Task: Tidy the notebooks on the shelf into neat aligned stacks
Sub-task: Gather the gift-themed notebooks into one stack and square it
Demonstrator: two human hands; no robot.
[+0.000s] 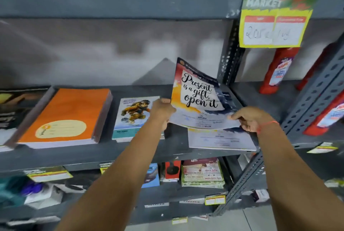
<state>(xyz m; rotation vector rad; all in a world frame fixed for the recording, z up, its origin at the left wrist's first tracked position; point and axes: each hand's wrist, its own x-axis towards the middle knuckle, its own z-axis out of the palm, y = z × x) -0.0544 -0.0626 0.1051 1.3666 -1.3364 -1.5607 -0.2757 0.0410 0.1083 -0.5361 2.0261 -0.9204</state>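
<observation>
Both grips, left hand (163, 112) and right hand (250, 119), clenched on tilted notebook (200, 97) edges.

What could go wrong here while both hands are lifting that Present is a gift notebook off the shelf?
The lifted notebook is pinched only at its lower edge by the left hand and right hand, so it may bend or slip. The notebook beneath overhangs the shelf edge and could be nudged off.

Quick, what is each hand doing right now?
Left hand: closed on the left edge of the "Present is a gift" notebook, which is tilted up.
Right hand: closed on the same notebook's lower right corner.
</observation>
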